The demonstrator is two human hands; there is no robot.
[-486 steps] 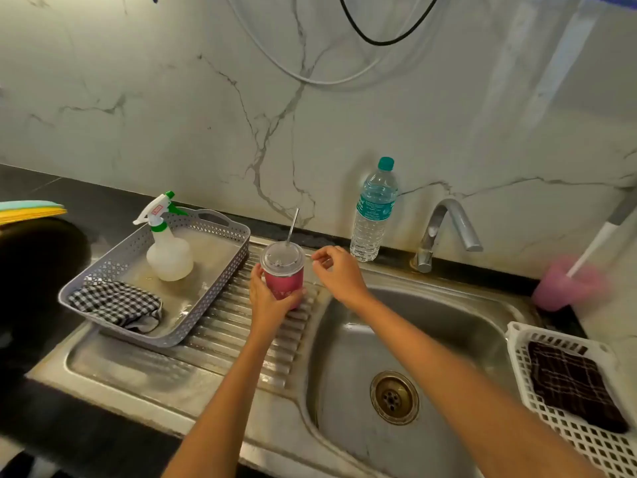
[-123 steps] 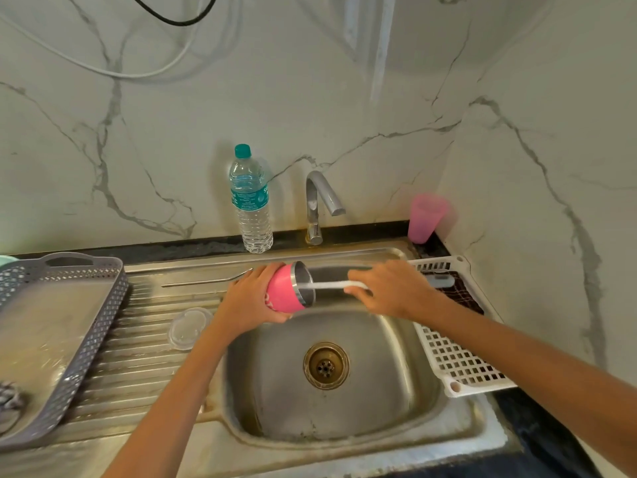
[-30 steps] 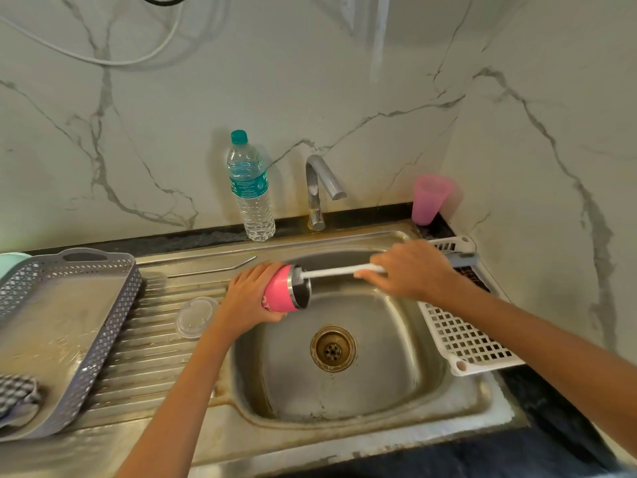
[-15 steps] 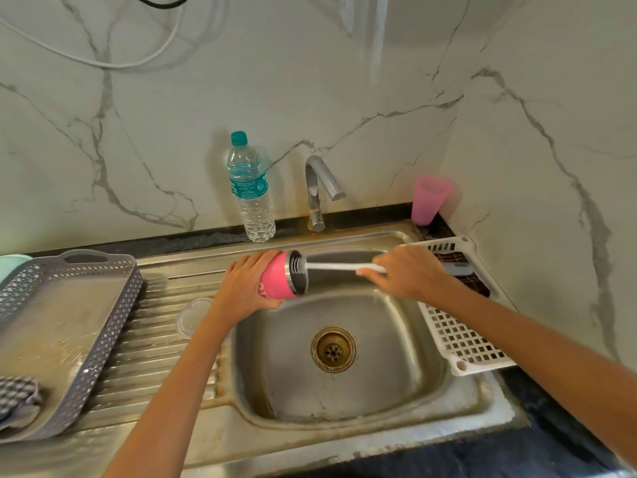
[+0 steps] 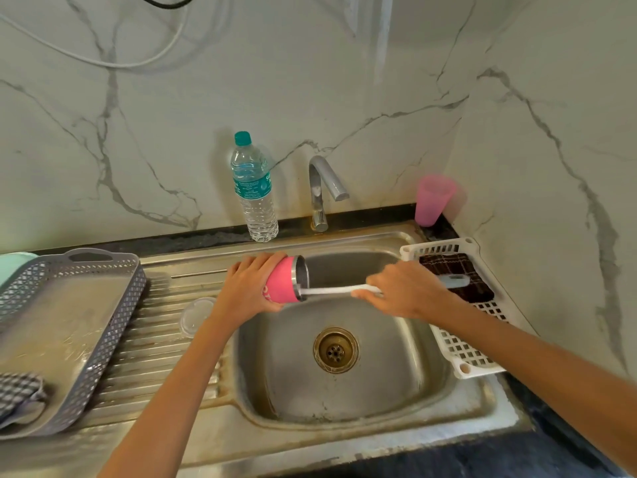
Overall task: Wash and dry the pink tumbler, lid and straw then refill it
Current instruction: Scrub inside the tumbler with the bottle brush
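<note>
Marble-veined wall, steel sink unit; entry taken over the basin [image 5: 344, 391].

**Grip, left hand** [image 5: 246, 291]: fingers and thumb wrapped round the closed end of the pink tumbler [image 5: 281, 281], which is held in the air above the basin's upper-left edge.

**Grip, right hand** [image 5: 403, 291]: curled round the white handle of a bottle brush [image 5: 327, 290]. The grey handle tip sticks out to the right past the knuckles. The brush head is inside the tumbler, unseen.

**Governing relation:** the tumbler lies on its side at frame centre, long axis left to right, steel-rimmed mouth facing the right hand. The brush shaft follows nearly the same axis and enters at the mouth's lower edge. The right hand is nearer the opening; the left seems only to steady. The coming stroke is probably a push or pull along that shared line.

**Outward:**
- Lid [image 5: 196, 315]: clear, flat on the drainboard ribs, just beside the left wrist.
- Straw [image 5: 196, 274]: thin metal, lying along the drainboard's back edge, apart from both hands.
- Water bottle [image 5: 255, 191]: upright against the wall.
- Tap [image 5: 322, 188]: no water visible.

**Change:** half a second earlier the shaft met the mouth near its upper edge; it now sits lower and slants down toward the tumbler. Tumbler and lid keep roughly their places.
</note>
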